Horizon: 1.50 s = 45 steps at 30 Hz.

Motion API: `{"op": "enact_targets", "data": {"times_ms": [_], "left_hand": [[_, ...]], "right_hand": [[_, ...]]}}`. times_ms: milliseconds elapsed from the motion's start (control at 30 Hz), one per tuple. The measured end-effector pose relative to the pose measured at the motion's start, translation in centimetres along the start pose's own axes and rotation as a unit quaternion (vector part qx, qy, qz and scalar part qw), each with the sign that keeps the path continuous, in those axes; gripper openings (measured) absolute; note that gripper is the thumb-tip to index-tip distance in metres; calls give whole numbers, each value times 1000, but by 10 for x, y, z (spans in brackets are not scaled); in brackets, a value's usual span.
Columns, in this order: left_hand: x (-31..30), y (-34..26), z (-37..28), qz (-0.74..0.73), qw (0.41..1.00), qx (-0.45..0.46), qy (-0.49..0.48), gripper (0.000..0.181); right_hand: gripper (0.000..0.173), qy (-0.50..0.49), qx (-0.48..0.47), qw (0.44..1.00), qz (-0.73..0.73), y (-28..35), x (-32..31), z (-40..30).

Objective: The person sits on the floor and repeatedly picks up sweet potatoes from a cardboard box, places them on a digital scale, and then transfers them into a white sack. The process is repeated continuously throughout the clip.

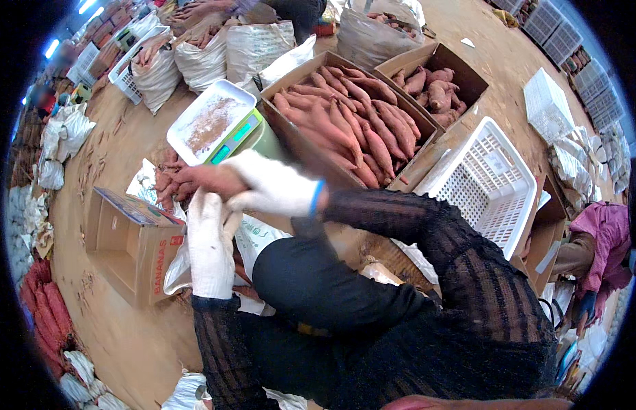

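Note:
White knit gloves cover both hands. My right hand (277, 185), blurred by motion, grips a sweet potato (210, 178) over a heap of sweet potatoes (166, 184). Just below it, my left hand (211, 241) is raised with its fingertips at the underside of that root; whether it grips it I cannot tell. Behind the hands a white tray (236, 92) with brown dirt sits on a green digital scale (241, 134). A cardboard box full of long sweet potatoes (348, 123) stands to the right of the scale.
A banana carton (148, 256) lies at the left. A smaller carton of thick sweet potatoes (479, 87) and a white plastic crate (520, 205) stand at the right. Woven sacks of sweet potatoes (202, 66) line the back. A person in pink (602, 241) bends at the far right.

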<state>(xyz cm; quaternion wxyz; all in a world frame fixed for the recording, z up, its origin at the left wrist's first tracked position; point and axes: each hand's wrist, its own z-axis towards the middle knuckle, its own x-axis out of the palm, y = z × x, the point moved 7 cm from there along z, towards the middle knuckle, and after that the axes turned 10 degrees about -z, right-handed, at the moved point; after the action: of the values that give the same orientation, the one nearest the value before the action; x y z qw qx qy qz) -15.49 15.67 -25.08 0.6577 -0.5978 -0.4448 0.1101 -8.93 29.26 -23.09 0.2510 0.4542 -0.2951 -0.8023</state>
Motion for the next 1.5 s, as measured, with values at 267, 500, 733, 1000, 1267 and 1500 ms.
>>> {"op": "enact_targets", "data": {"times_ms": [267, 500, 733, 1000, 1267, 1500], "left_hand": [[-13, -17, -38, 58, 996, -56, -28, 46], [-24, -30, -51, 71, 993, -63, -67, 39], [-36, -31, -53, 73, 992, -58, -90, 40], [-35, -36, -46, 100, 992, -50, -63, 33], [-57, -91, -85, 91, 984, 133, -71, 38], [-168, -145, -303, 303, 893, 123, -308, 38]], "right_hand": [[68, -66, 267, 940, -204, -195, -114, -33], [66, -125, 245, 904, -328, -302, -163, 19], [38, -11, 269, 819, -507, -345, -138, 5], [37, 25, 269, 753, -600, -341, -140, 12], [38, -63, 14, 854, -516, -228, -77, 69], [33, 166, -154, 963, -150, 8, 24, 85]]}}
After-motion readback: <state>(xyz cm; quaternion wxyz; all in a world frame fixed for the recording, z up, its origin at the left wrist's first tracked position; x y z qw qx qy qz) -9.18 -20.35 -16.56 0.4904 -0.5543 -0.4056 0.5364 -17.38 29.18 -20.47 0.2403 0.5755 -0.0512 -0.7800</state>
